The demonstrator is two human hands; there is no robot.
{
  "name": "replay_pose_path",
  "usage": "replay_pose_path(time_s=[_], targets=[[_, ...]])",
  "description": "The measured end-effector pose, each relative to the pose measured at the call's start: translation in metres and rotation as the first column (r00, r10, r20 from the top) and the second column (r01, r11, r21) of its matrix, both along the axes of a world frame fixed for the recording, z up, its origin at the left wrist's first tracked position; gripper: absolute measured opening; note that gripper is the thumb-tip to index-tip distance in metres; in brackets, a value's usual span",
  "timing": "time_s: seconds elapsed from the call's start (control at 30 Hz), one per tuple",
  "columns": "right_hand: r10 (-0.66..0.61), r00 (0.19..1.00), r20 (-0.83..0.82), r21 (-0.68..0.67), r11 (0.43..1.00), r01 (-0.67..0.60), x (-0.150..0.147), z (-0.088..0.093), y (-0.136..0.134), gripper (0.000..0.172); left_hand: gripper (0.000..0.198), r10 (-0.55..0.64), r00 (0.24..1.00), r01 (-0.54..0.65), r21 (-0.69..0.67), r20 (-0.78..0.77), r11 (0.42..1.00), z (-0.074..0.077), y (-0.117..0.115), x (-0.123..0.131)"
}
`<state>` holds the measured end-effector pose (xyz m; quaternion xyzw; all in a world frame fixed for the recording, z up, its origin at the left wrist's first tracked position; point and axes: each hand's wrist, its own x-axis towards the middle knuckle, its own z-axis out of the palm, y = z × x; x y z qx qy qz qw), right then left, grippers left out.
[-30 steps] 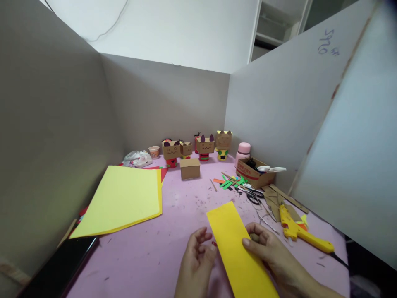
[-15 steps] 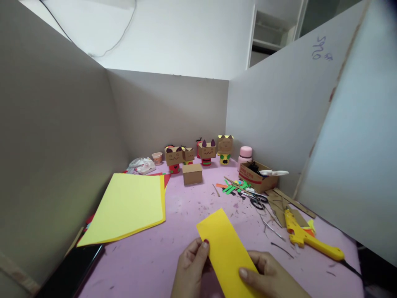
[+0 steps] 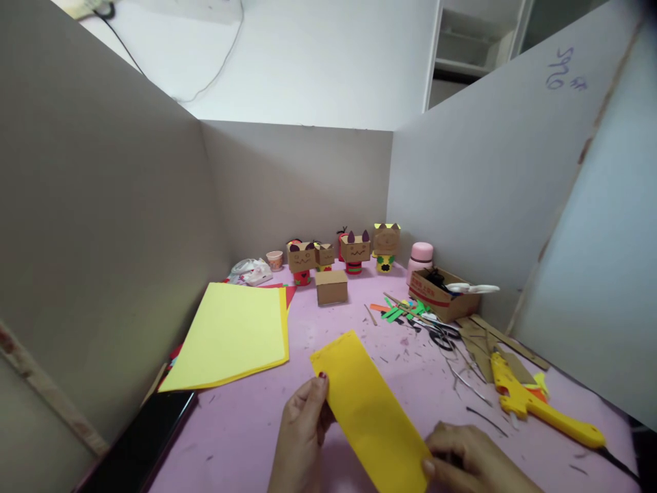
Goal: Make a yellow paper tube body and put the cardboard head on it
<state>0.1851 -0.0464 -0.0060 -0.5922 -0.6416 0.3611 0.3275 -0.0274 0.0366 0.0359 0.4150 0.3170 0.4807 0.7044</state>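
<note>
A long strip of deep yellow paper (image 3: pixel 370 414) slants across the front of the table, held up between both hands. My left hand (image 3: pixel 302 426) pinches its upper left edge, thumb on top. Lower down, my right hand (image 3: pixel 465 455) grips the right edge near the bottom end, which runs out of the frame. Beyond the strip stands a small closed cardboard box (image 3: pixel 331 287). On the left lies a stack of pale and deep yellow sheets (image 3: pixel 230 335), apart from my hands.
Several cardboard-headed figures (image 3: pixel 354 250) line the back, near a paper cup (image 3: pixel 274 260) and pink bottle (image 3: pixel 421 260). At right are an open carton (image 3: pixel 444 293), scissors (image 3: pixel 442 335), paper scraps (image 3: pixel 405 309) and a yellow glue gun (image 3: pixel 544 407). A black phone-like slab (image 3: pixel 144 438) lies front left.
The yellow strip has shifted left and up a little, showing more of its length. My right hand has slid towards its lower right edge. The whole view has turned slightly left.
</note>
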Motion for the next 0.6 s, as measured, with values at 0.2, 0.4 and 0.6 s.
replay_pose_path(time_s=[0.2, 0.4, 0.6], targets=[[-0.206, 0.902, -0.379, -0.283, 0.954, 0.099, -0.011, -0.014, 0.019, 0.043, 0.045, 0.126, 0.972, -0.078, 0.237, -0.197, 0.968, 0.002, 0.002, -0.008], [-0.291, 0.732, -0.616, -0.247, 0.954, 0.171, -0.015, -0.007, 0.022, 0.044, 0.044, 0.024, 0.987, -0.013, 0.070, -0.156, 0.997, 0.014, -0.013, -0.002], [-0.493, 0.478, -0.727, -0.446, 0.868, 0.217, -0.013, 0.009, 0.021, 0.034, 0.044, 0.011, 0.970, 0.051, 0.246, -0.241, 0.968, 0.016, -0.023, -0.005]])
